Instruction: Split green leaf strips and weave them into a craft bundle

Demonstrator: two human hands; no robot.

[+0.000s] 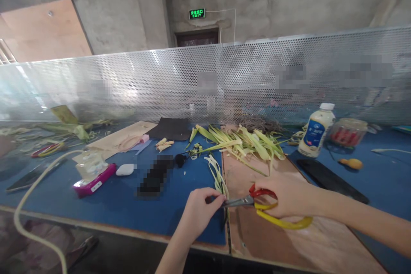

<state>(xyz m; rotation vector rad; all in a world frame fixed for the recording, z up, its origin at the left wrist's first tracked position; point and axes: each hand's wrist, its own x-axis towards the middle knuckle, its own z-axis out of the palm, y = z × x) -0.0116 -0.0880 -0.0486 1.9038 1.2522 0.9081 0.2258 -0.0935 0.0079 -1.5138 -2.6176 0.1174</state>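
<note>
My right hand point(290, 195) is closed round the red and yellow handles of a pair of scissors point(257, 203), whose blades point left. My left hand point(199, 212) pinches the near end of a pale green leaf strip point(216, 175) right at the blade tips. Both hands work over the seam between the blue table top point(128, 197) and a brown wooden board point(272, 239). A heap of green and yellow leaf strips point(244, 143) lies just beyond the hands.
A white bottle with a blue label point(316, 130) and a clear jar point(348, 132) stand at the right, with a long black object point(330, 177) near them. At the left lie a pink packet point(93, 177), a white case point(125, 170), a phone point(27, 177) and a cable point(32, 192). A perforated metal screen point(160, 81) runs along the back.
</note>
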